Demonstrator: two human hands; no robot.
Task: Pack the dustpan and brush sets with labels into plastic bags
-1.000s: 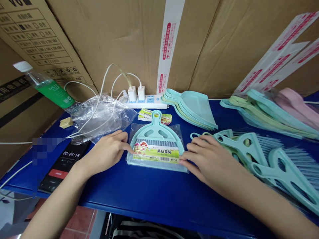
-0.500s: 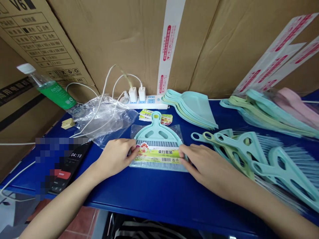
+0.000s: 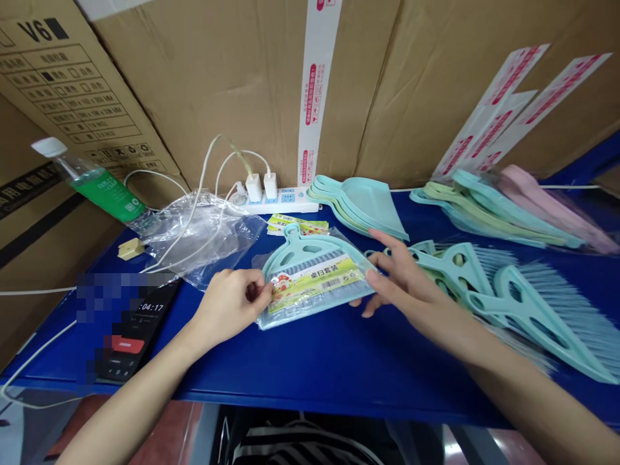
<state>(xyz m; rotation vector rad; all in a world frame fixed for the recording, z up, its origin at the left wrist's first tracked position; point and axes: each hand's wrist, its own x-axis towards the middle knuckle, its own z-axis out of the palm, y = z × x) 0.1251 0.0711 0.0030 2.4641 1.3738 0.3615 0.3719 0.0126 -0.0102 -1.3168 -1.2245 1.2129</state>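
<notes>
A light-blue dustpan and brush set [image 3: 314,278] in a clear bag, with a yellow-green printed label across it, is tilted above the blue table. My left hand [image 3: 235,300] pinches its left edge between thumb and fingers. At its right edge is my right hand [image 3: 402,284], fingers spread, the thumb side at the bag's edge. Just behind the set lie several printed labels [image 3: 298,225]. Stacked dustpans [image 3: 371,203] rest at the back, and loose brushes [image 3: 537,323] lie partly behind my right hand and forearm.
Crumpled clear plastic [image 3: 198,232], a power strip [image 3: 285,201] with white cables, a bottle with a green label [image 3: 104,187] and a phone [image 3: 138,329] are on the left. More bagged dustpans [image 3: 504,206] lie at the back right. Cardboard boxes [image 3: 232,71] stand behind the blue table [image 3: 310,368].
The bagged set has turned and its right side has lifted. My right hand's fingers have spread from their grip, while my left hand keeps hold. The view has shifted slightly.
</notes>
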